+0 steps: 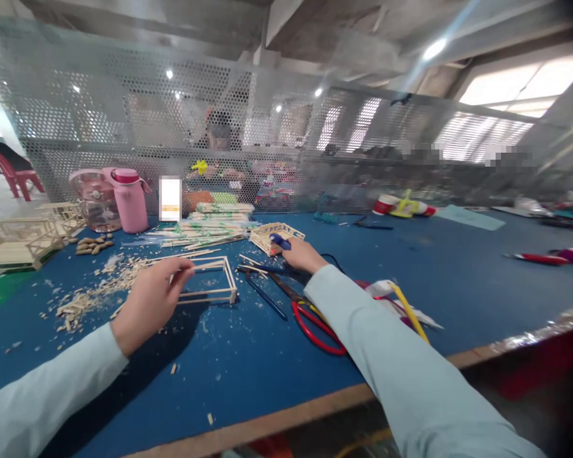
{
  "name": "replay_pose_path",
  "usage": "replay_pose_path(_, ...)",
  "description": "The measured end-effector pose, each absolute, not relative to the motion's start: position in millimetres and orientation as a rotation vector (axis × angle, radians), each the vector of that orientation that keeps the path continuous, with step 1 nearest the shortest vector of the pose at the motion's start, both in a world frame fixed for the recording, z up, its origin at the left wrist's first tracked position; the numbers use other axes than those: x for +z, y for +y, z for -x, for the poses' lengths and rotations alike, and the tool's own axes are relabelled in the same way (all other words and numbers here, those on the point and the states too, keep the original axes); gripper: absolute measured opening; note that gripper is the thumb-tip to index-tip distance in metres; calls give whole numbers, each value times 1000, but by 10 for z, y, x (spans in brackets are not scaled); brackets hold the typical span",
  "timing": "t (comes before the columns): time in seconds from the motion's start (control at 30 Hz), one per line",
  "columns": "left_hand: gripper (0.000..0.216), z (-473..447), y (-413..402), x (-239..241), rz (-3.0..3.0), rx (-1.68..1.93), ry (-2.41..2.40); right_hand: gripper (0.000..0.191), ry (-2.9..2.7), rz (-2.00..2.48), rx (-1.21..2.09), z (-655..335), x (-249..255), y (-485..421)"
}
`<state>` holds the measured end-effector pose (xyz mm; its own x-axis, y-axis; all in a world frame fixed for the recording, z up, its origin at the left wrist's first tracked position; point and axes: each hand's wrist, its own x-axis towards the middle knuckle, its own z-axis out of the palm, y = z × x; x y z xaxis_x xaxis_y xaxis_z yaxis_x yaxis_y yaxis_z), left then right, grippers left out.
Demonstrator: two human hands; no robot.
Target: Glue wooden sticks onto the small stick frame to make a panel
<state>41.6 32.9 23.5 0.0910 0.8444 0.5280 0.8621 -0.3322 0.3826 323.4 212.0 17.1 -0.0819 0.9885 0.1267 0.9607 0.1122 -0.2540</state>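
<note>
My left hand [153, 302] is closed in a pinch on a thin wooden stick [209, 265] over a box-shaped frame of sticks [232, 280]. The palm hides the frame's left part. My right hand [303, 256] is wrapped round a blue tool [280, 242] that looks like a glue gun, a dark cord behind the wrist. Just beyond its tip lies a small tray-like stick structure [267, 234]. Pliers with dark blue handles [267, 298] and red-handled scissors [315, 334] rest on the blue table [248, 369] below my right forearm.
Wood scraps [83, 302] and peanuts [93, 244] lie at left. Bundled sticks [214, 228], a pink bottle [131, 207] and a clear bottle [98, 207] stand before a perforated metal screen [172, 121]. Finished-looking stick models [23, 242] sit far left. Another person is behind the screen.
</note>
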Motion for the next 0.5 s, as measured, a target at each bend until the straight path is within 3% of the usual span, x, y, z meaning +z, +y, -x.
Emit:
replay_pose_path(0.2, 29, -138, 119, 134, 1991, -1749, -2381, 38, -2010, 1758, 34, -3244, 451, 1838)
replay_pose_path(0.4, 44, -8, 57, -185, 1816, -2012, -2910, 41, -2262, 1146, 831, -3348, 635, 1414)
replay_pose_path(0.5, 47, 26, 35, -292, 1615, -2092, -3088, 44, -2302, 1048, 1033, -3373, 632, 1325)
